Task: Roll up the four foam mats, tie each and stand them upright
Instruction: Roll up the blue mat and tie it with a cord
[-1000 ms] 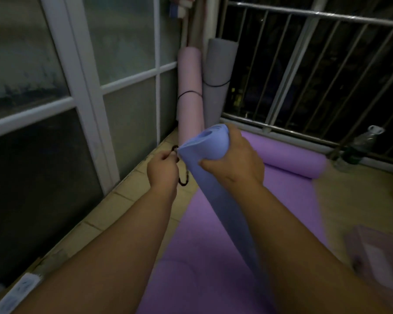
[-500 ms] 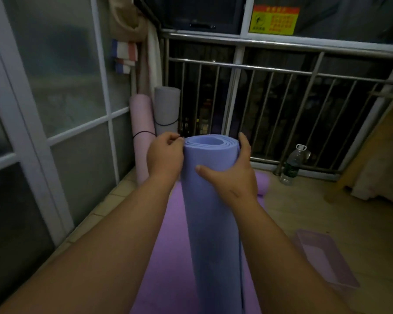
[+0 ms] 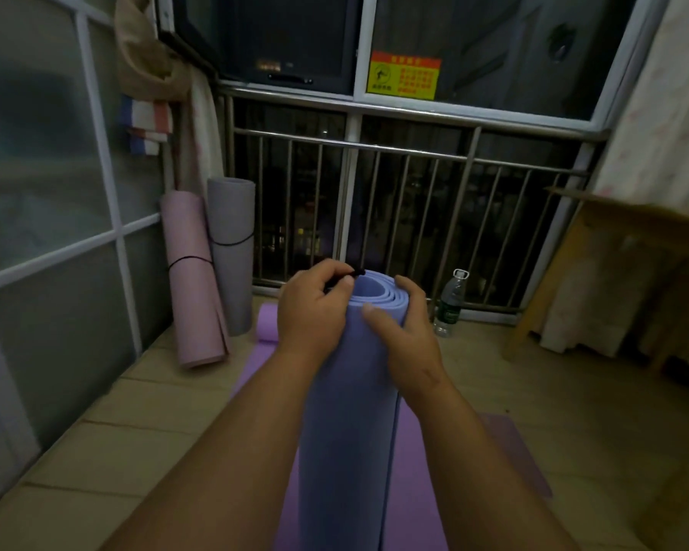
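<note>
A rolled blue foam mat (image 3: 347, 411) stands upright in front of me. My right hand (image 3: 404, 332) wraps around its upper part. My left hand (image 3: 315, 308) pinches a black elastic band (image 3: 353, 274) at the roll's top rim. A pink rolled mat (image 3: 193, 280) and a grey rolled mat (image 3: 233, 248), each with a black band around it, lean in the left corner. A purple mat (image 3: 418, 451) lies on the floor under the blue roll, its far end partly rolled (image 3: 267, 324).
A glass sliding door (image 3: 56, 216) runs along the left. Metal railing (image 3: 414, 208) closes the far side, with a plastic water bottle (image 3: 448, 304) at its foot. A wooden table (image 3: 613, 248) with a curtain stands at the right.
The blue roll has gone from tilted to upright and nearer to me. My left hand has brought the black band up to the roll's top rim. The camera has tilted up.
</note>
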`<control>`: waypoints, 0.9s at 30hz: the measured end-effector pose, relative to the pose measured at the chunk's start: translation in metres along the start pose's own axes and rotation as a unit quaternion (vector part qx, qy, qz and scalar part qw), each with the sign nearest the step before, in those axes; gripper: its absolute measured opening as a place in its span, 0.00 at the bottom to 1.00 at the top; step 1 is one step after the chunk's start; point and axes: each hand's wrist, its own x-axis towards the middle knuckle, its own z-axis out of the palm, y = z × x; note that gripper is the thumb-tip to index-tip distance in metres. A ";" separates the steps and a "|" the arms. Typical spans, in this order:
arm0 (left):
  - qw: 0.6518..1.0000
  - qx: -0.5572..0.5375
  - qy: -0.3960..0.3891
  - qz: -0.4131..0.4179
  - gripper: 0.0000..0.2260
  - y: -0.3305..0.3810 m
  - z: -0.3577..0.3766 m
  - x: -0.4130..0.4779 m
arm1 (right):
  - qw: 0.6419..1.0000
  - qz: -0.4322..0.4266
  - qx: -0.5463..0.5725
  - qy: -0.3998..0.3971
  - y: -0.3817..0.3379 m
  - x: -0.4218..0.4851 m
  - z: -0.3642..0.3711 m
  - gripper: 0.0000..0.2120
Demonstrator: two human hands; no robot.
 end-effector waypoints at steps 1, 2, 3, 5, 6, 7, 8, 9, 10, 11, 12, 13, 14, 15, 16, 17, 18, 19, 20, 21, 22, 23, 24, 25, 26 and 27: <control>1.000 -0.002 -0.008 0.000 0.13 0.000 -0.001 0.000 | 0.999 0.019 0.033 0.007 -0.003 0.001 0.000 0.22; 1.000 -0.008 -0.018 -0.003 0.12 0.002 -0.002 0.000 | 0.998 0.033 0.051 0.018 -0.007 0.003 0.000 0.13; 0.999 -0.019 -0.033 -0.009 0.09 0.005 -0.004 0.000 | 0.998 0.039 0.038 0.030 -0.011 0.005 0.000 0.10; 0.997 -0.040 -0.065 -0.016 0.06 0.013 -0.006 0.000 | 0.997 0.027 -0.058 0.035 -0.019 0.011 -0.005 0.14; 0.996 -0.042 -0.081 -0.014 0.07 0.015 -0.007 0.000 | 0.995 0.018 -0.096 0.026 -0.024 0.014 -0.009 0.17; 0.995 -0.040 -0.095 -0.011 0.07 0.017 -0.007 0.000 | 0.993 0.013 -0.119 0.010 -0.029 0.019 -0.014 0.20; 0.993 -0.041 -0.108 -0.006 0.07 0.018 -0.006 -0.001 | 0.990 0.011 -0.141 -0.008 -0.033 0.024 -0.019 0.22; 0.992 -0.036 -0.118 0.000 0.07 0.017 -0.006 -0.001 | 0.985 0.012 -0.170 -0.028 -0.037 0.027 -0.024 0.23; 0.992 -0.026 -0.126 0.011 0.08 0.017 -0.004 -0.001 | 0.979 0.009 -0.197 -0.050 -0.041 0.029 -0.027 0.23; 0.991 -0.012 -0.131 0.023 0.11 0.017 -0.004 0.000 | 0.975 0.005 -0.211 -0.070 -0.043 0.030 -0.028 0.23; 0.990 -0.006 -0.135 0.032 0.11 0.016 -0.004 0.001 | 0.973 -0.002 -0.213 -0.087 -0.045 0.029 -0.028 0.22; 0.990 -0.008 -0.134 0.034 0.10 0.017 -0.005 0.002 | 0.972 -0.010 -0.211 -0.103 -0.047 0.028 -0.027 0.20; 0.990 -0.016 -0.133 0.034 0.09 0.018 -0.006 0.002 | 0.970 -0.019 -0.214 -0.115 -0.048 0.028 -0.025 0.18; 0.991 -0.021 -0.129 0.030 0.07 0.019 -0.008 0.003 | 0.967 -0.025 -0.221 -0.124 -0.049 0.028 -0.024 0.15; 0.991 -0.029 -0.127 0.022 0.07 0.019 -0.010 0.003 | 0.964 -0.030 -0.230 -0.129 -0.050 0.029 -0.022 0.12; 0.991 -0.041 -0.125 0.011 0.06 0.020 -0.012 0.004 | 0.962 -0.032 -0.238 -0.128 -0.051 0.030 -0.020 0.10; 0.991 -0.058 -0.117 -0.002 0.06 0.019 -0.014 0.004 | 0.961 -0.035 -0.246 -0.119 -0.051 0.031 -0.017 0.08; 0.992 -0.074 -0.102 -0.014 0.05 0.020 -0.015 0.003 | 0.962 -0.034 -0.251 -0.099 -0.049 0.032 -0.014 0.05; 0.994 -0.075 -0.079 -0.023 0.05 0.020 -0.016 0.004 | 0.964 -0.028 -0.252 -0.076 -0.048 0.033 -0.010 0.02; 0.997 -0.050 -0.052 -0.030 0.06 0.019 -0.017 0.005 | 0.965 -0.023 -0.254 -0.056 -0.046 0.034 -0.007 0.02; 0.999 -0.009 -0.026 -0.037 0.08 0.018 -0.018 0.007 | 0.965 -0.019 -0.260 -0.041 -0.044 0.036 -0.004 0.04; 0.998 0.035 -0.003 -0.048 0.10 0.018 -0.019 0.009 | 0.964 -0.018 -0.265 -0.028 -0.042 0.037 -0.002 0.04; 0.995 0.068 0.013 -0.067 0.11 0.018 -0.021 0.011 | 0.964 -0.020 -0.265 -0.017 -0.041 0.038 0.000 0.04; 0.992 0.079 0.017 -0.094 0.11 0.018 -0.023 0.015 | 0.965 -0.022 -0.261 -0.007 -0.040 0.039 0.001 0.04; 0.989 0.073 0.014 -0.127 0.10 0.017 -0.024 0.018 | 0.966 -0.023 -0.257 0.002 -0.040 0.039 0.000 0.04; 0.986 0.061 0.007 -0.156 0.09 0.017 -0.026 0.020 | 0.966 -0.025 -0.257 0.008 -0.040 0.040 0.000 0.04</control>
